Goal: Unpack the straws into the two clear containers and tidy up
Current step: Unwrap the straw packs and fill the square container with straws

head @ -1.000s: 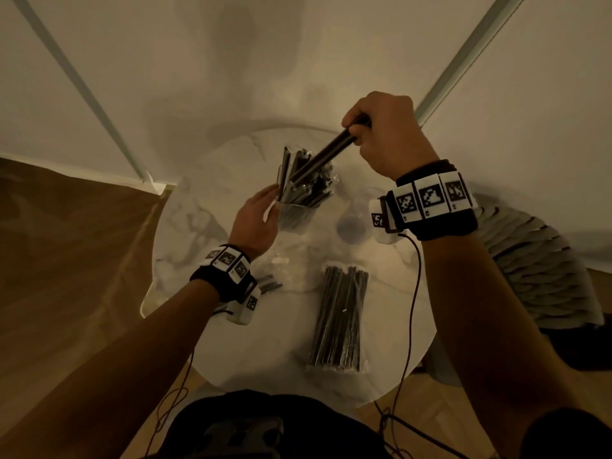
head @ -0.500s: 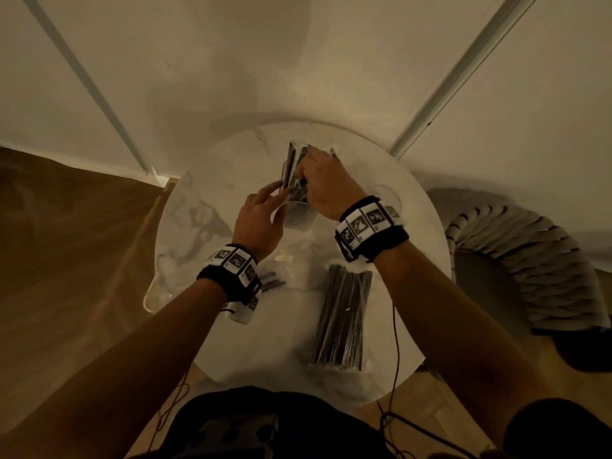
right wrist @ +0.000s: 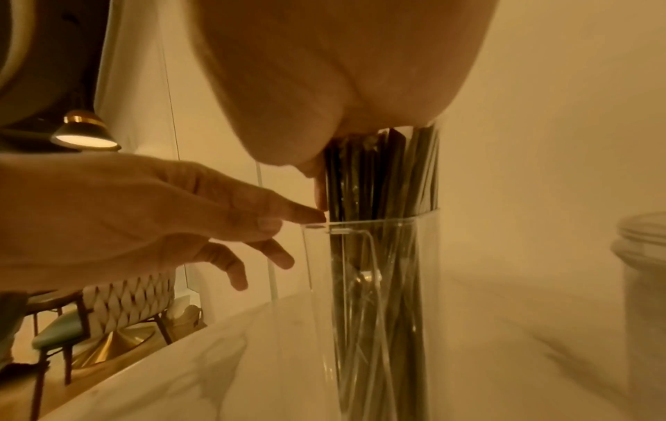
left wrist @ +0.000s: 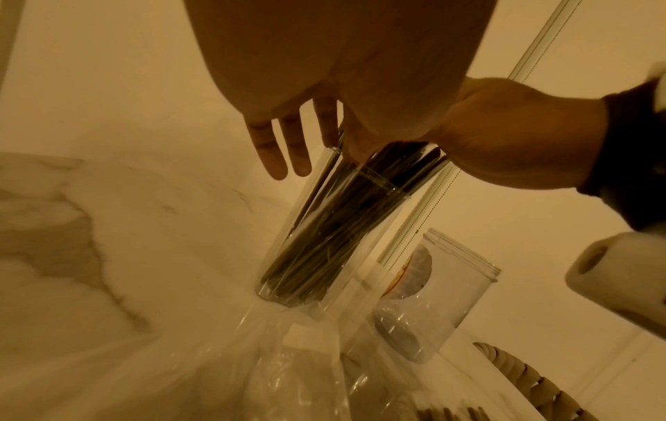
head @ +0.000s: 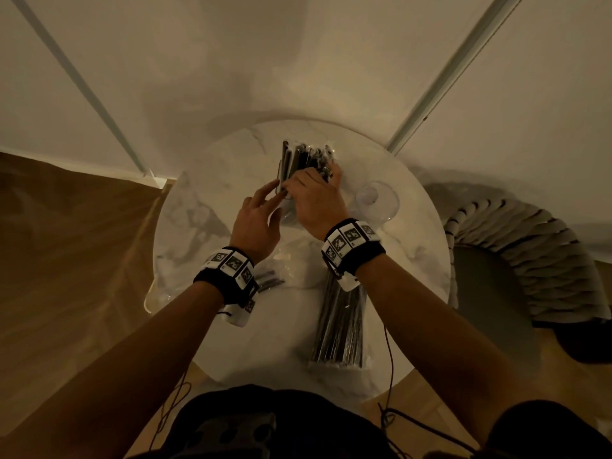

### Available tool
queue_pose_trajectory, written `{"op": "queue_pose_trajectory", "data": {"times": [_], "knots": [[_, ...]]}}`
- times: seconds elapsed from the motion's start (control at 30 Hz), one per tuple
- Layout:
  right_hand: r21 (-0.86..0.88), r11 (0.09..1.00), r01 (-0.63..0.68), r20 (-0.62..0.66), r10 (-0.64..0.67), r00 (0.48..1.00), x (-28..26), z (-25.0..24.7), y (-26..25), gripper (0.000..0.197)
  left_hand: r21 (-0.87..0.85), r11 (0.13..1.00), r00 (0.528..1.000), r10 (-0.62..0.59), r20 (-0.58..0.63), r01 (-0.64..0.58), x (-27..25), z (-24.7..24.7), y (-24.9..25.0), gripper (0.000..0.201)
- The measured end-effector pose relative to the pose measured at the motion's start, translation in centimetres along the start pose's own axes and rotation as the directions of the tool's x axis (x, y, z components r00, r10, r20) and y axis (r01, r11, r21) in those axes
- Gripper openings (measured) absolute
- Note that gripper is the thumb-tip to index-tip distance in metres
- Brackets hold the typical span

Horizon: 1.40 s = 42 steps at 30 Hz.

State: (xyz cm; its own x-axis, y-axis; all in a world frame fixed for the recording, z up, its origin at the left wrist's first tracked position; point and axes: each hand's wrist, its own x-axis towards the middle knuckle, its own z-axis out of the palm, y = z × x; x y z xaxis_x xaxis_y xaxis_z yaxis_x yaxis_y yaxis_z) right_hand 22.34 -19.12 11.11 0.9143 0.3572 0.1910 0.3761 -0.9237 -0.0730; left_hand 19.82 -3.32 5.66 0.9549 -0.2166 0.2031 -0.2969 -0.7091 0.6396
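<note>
Right hand: the right hand [head: 318, 200] lies palm down over the tops of the straws [left wrist: 342, 216], fingers curled round the bunch where it sticks out of the tall container [right wrist: 378, 284].
Left hand: the left hand [head: 256, 220] is spread with fingers straight; a fingertip [right wrist: 310, 218] touches the container's rim, and it holds nothing.
Straws: dark, long axis close to upright, lower ends at the container's bottom, tops above the rim.
Tall container: clear, upper middle of the head view, standing on the round marble table [head: 198, 207].
Second container: an empty clear jar [head: 377, 200], just right of the hands.
Wrapped straws: a pack [head: 341, 326] flat at lower centre, lengthwise toward the person.
Loose wrapping: clear plastic [left wrist: 288, 370] by the container's base; whether it touches is hard to tell.
</note>
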Motion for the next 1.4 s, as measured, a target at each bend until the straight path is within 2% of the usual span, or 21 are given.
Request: {"op": "queue_pose_trajectory", "data": {"times": [0.07,0.17,0.33,0.4,0.47,0.5,0.57,0.63,0.7,0.77,0.8,0.9,1.0,1.07,1.1,1.2,1.3,1.4], "knots": [[0.004,1.0,-0.005,-0.01,0.006,1.0,-0.3,-0.1,0.0,0.026,-0.054,0.998,1.0,-0.011,0.016,0.012,-0.2,-0.1,0.1,0.052],[0.078,0.997,-0.018,-0.09,0.025,0.996,-0.4,-0.9,-0.3,0.029,-0.12,0.991,0.998,-0.058,0.019,0.06,-0.4,-0.4,0.0,0.059],[0.154,0.987,-0.045,-0.27,0.086,0.959,-2.0,-2.9,-1.6,0.023,-0.219,0.966,0.977,-0.169,-0.132,0.138,-1.6,-0.2,-1.7,0.055],[0.229,0.973,-0.042,-0.33,0.118,0.936,-3.4,-3.0,-2.2,0.017,-0.176,0.96,0.966,-0.237,-0.101,0.217,-2.6,0.1,-2.9,0.048],[0.362,0.932,-0.015,-0.334,0.145,0.931,-4.9,-2.0,-2.7,0.013,-0.104,0.948,0.953,-0.301,0.024,0.302,-3.6,0.4,-4.0,0.034],[0.435,0.9,-0.015,-0.306,0.163,0.938,-5.8,-1.1,-2.9,0.014,-0.049,0.938,0.935,-0.337,0.113,0.344,-4.2,0.4,-4.4,0.037],[0.56,0.825,-0.078,-0.202,0.227,0.953,-7.5,1.1,-3.3,0.017,0.095,0.917,0.871,-0.398,0.288,0.387,-5.3,0.4,-4.9,0.072],[0.658,0.722,-0.214,-0.063,0.335,0.94,-9.2,3.7,-3.3,0.02,0.264,0.897,0.802,-0.437,0.408,0.355,-6.3,0.5,-5.1,0.098],[0.714,0.593,-0.371,0.106,0.433,0.895,-10.8,5.9,-3.3,0.024,0.386,0.878,0.76,-0.451,0.468,0.283,-7.1,0.8,-5.6,0.11],[0.728,0.48,-0.489,0.265,0.462,0.847,-12.1,7.7,-3.2,0.028,0.445,0.875,0.74,-0.424,0.521,0.188,-7.8,1.5,-6.2,0.108],[0.717,0.452,-0.531,0.324,0.458,0.828,-12.6,8.3,-3.1,0.03,0.461,0.874,0.734,-0.413,0.538,0.153,-8.1,1.9,-6.4,0.104],[0.682,0.392,-0.618,0.442,0.453,0.775,-13.3,9.7,-3.4,0.03,0.493,0.86,0.71,-0.431,0.557,0.135,-8.5,2.6,-6.3,0.091],[0.678,0.303,-0.67,0.532,0.427,0.731,-13.5,10.3,-3.9,0.026,0.482,0.87,0.698,-0.406,0.589,0.099,-8.5,2.7,-6.0,0.07],[0.664,0.306,-0.683,0.574,0.377,0.727,-13.6,10.2,-3.9,0.024,0.44,0.892,0.703,-0.38,0.602,0.105,-8.5,2.6,-5.9,0.064],[0.665,0.33,-0.67,0.573,0.351,0.741,-13.7,10.0,-4.0,0.022,0.408,0.906,0.708,-0.364,0.606,0.116,-8.5,2.6,-5.9,0.062],[0.685,0.46,-0.566,0.484,0.293,0.824,-13.7,9.5,-4.1,0.014,0.324,0.932,0.702,-0.34,0.626,0.163,-8.3,2.3,-5.7,0.056],[0.646,0.586,-0.489,0.415,0.269,0.869,-13.4,9.4,-4.2,0.019,0.275,0.941,0.692,-0.332,0.64,0.197,-7.9,2.1,-5.1,0.055],[0.628,0.62,-0.471,0.421,0.239,0.875,-13.3,9.2,-4.1,0.029,0.199,0.947,0.692,-0.32,0.647,0.252,-7.4,1.7,-4.4,0.047]]}}
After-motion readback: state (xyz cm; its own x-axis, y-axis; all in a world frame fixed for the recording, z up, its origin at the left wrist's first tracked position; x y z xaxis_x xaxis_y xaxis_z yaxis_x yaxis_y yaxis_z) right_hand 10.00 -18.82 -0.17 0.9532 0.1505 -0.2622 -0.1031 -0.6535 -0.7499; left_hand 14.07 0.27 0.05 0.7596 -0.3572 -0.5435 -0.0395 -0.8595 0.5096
